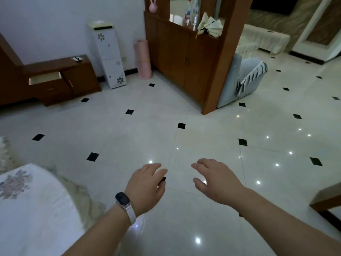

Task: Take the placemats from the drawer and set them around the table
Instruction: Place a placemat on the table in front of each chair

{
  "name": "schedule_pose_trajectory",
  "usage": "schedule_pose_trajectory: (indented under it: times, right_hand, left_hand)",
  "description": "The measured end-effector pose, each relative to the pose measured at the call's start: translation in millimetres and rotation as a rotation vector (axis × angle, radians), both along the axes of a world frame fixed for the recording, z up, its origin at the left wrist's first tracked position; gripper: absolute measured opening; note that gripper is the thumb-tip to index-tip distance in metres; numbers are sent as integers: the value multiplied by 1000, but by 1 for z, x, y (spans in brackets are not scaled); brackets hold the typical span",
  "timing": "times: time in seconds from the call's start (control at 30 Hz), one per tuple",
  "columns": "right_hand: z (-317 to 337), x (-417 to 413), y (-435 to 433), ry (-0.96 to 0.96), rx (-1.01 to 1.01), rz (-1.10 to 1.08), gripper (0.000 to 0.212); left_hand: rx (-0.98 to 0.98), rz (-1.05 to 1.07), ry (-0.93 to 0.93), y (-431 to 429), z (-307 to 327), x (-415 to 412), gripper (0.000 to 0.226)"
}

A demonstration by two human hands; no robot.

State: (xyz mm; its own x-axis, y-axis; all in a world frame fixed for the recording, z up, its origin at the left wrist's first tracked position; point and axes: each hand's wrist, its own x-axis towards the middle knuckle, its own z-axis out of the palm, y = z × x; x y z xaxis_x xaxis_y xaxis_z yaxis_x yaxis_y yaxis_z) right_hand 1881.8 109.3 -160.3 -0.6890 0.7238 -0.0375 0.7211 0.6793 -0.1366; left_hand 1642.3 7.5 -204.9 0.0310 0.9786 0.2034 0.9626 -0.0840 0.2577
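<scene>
My left hand [146, 185] and my right hand [215, 182] hang in front of me over the tiled floor, fingers relaxed, holding nothing. A watch sits on my left wrist. At the far left a low wooden cabinet has one drawer [45, 78] pulled open; its pale inside shows, and I see no placemat in it from here. At the lower left is the edge of a table [27, 209] under a white cloth with a flower print. No placemat shows on it.
A white floral narrow cabinet [108, 56] and a rolled pink mat [144, 60] stand by the back wall. A tall wooden divider cabinet [186, 58] juts into the room, a grey seat [241, 78] behind it. A wooden furniture corner [326, 200] is at the right edge.
</scene>
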Motion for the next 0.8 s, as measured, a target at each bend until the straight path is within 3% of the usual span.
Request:
schedule_pose_trajectory:
  times: [0.47,0.63,0.8]
  right_hand:
    - [-31,-113,216,41,-89,256,56]
    - [-20,-163,303,71,-97,337,50]
    - [-10,-237,354,89,-144,482,58]
  left_hand:
    - [-67,266,58,152,-10,-88,40]
    - [-102,395,109,209,12,-115,42]
    - [-63,582,138,239,38,-161,43]
